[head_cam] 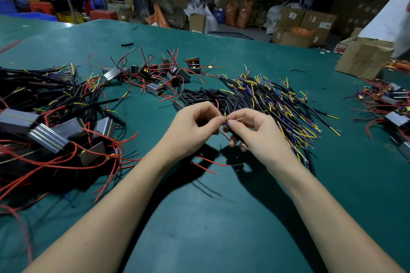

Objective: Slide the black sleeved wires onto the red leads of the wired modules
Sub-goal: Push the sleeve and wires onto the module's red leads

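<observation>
A black sleeved wire (236, 133) is pinched by the right hand (250, 133), a red lead (221, 132) by the left hand (195, 127); threading is underway, tip alignment needed next.

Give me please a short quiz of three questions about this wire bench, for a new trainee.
1. True or false: both hands are holding wires above the green table.
2. Which hand grips the black sleeved wire?
A. left hand
B. right hand
3. Fill in: the loose pile of short black sleeves lies ____ the hands, farther from the person.

Key:
1. True
2. B
3. beyond
</observation>
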The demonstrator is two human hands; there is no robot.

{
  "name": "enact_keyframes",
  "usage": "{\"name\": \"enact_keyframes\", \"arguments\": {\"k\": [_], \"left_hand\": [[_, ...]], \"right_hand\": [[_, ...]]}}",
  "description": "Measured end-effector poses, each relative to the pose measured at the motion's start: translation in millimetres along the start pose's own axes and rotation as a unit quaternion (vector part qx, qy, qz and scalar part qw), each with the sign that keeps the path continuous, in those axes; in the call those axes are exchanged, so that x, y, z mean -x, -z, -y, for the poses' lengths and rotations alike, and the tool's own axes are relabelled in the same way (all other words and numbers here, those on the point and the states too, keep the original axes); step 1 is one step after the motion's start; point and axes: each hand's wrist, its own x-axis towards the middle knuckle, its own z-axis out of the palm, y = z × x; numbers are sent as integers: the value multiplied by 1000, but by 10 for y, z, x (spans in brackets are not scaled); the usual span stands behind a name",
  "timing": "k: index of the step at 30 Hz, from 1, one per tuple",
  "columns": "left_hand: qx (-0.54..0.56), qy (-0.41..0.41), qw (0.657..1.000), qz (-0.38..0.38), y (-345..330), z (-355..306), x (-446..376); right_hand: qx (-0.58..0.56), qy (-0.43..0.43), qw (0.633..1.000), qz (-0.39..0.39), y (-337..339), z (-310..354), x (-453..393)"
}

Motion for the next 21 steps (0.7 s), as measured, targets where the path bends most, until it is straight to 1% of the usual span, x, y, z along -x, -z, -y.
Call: {"name": "enact_keyframes", "arguments": {"k": [3,7,14,18,21], "left_hand": [[13,5,1000,-16,11,1,-11],[15,3,1000,-14,10,2,-3],[47,42,998,21,68,-7,2],[58,70,995,27,119,-7,-6],[55,69,996,27,144,5,3]], "right_hand": [[7,-7,1000,9,9,-36,-2],[-1,34,999,3,12,-42,-4],[34,24,999,2,15,-58,-1],[38,45,998,5,18,-57,-1],[41,57,997,13,4,-49,0]]}}
